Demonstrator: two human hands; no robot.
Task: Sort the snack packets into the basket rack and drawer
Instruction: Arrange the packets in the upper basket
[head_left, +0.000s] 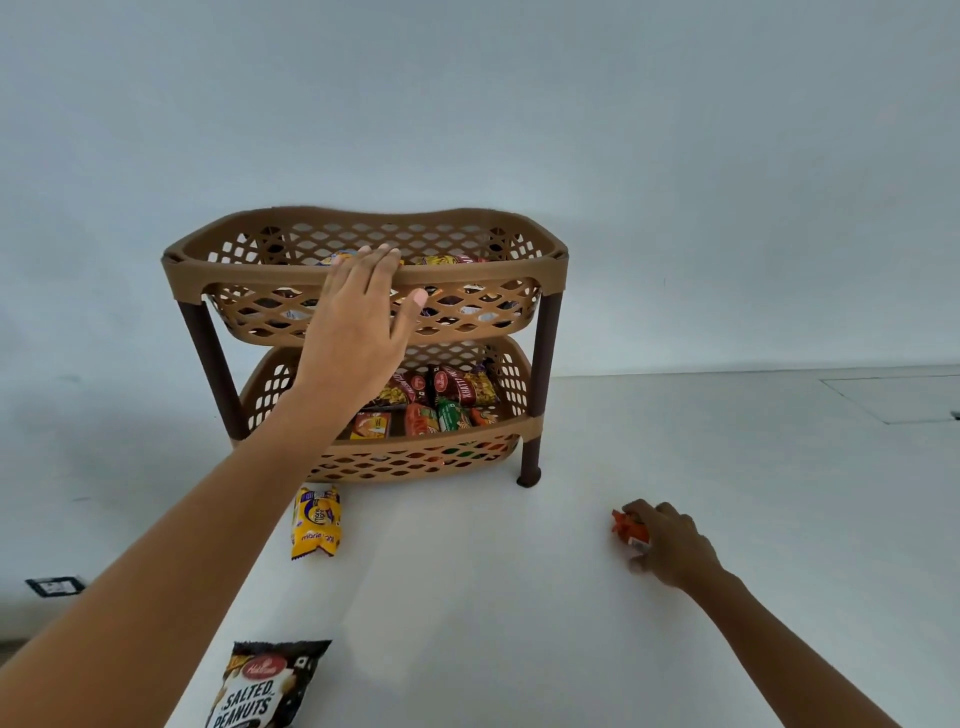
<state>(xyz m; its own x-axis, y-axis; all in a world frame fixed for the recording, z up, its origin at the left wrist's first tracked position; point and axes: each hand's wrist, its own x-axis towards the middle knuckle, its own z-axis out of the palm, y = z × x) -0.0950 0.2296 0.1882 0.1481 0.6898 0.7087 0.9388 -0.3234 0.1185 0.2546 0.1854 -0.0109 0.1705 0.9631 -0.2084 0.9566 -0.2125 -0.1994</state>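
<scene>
A tan two-tier basket rack (467, 275) with dark brown legs stands on the white surface against the wall. Both tiers hold several snack packets; the lower tier's packets (447, 405) are red, green and orange. My left hand (358, 322) reaches over the front rim of the top basket, fingers spread, holding nothing. My right hand (670, 540) rests on the surface to the right, fingers closed around a small orange packet (626, 525). A yellow biscuit packet (316, 519) lies in front of the rack. A black salted peanuts packet (265, 686) lies at the near edge.
The white wall rises right behind the rack. A black wall socket (54, 586) sits low on the left. A faint rectangular panel outline (893, 397) marks the surface at far right.
</scene>
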